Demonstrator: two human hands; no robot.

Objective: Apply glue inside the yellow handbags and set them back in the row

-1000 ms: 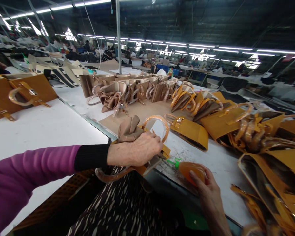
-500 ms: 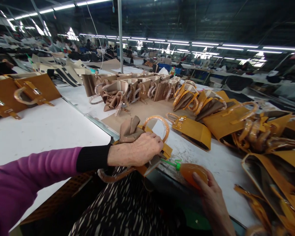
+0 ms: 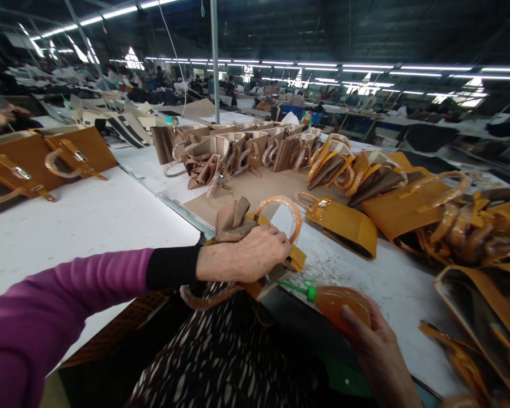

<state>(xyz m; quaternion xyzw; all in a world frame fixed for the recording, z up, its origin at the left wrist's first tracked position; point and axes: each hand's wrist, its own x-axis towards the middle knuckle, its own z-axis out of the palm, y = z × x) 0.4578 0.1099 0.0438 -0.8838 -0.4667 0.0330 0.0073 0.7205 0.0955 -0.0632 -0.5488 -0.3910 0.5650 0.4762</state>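
My left hand (image 3: 255, 252) is closed on a tan handbag (image 3: 296, 259) at the table's front edge. Its brown lining (image 3: 233, 220) bulges out beyond my wrist. One plastic-wrapped handle (image 3: 295, 212) stands up behind my knuckles, and another handle (image 3: 210, 299) hangs below my forearm. In my right hand (image 3: 374, 334) lies a squeeze bottle (image 3: 340, 306) of amber liquid, gripped around its body. Its thin green nozzle points left, with the tip close to the bag's edge under my left fingers. Whether the tip touches the bag I cannot tell.
A mustard handbag (image 3: 342, 224) lies just behind, with more mustard bags (image 3: 408, 212) heaped along the right. Taupe bags (image 3: 255, 147) stand in rows at the back. Tan bags (image 3: 74, 156) stand on the left table. A co-worker's hands (image 3: 2, 118) show at far left.
The whole view has shifted slightly, so everything appears farther right. Both hands keep their holds on the handbag and the bottle. The co-worker's hands at far left show more fully.
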